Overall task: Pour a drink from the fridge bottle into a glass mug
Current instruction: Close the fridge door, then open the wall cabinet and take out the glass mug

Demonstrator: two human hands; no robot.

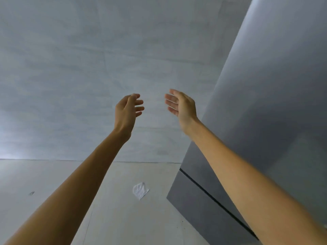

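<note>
Both my arms reach out in front of me at about the same height. My left hand [128, 110] is held up with relaxed, slightly bent fingers and holds nothing. My right hand [182, 105] faces it, palm inward, fingers straight, also holding nothing. A gap separates the two hands. To the right stands a tall grey fridge [269, 106] with its doors closed; a dark seam [212, 198] divides an upper door from a lower one. My right forearm crosses in front of it. No bottle or glass mug is in view.
A pale grey wall [88, 68] fills the background and meets a light tiled floor [53, 183] below. A crumpled white scrap [140, 190] lies on the floor near the fridge's lower corner.
</note>
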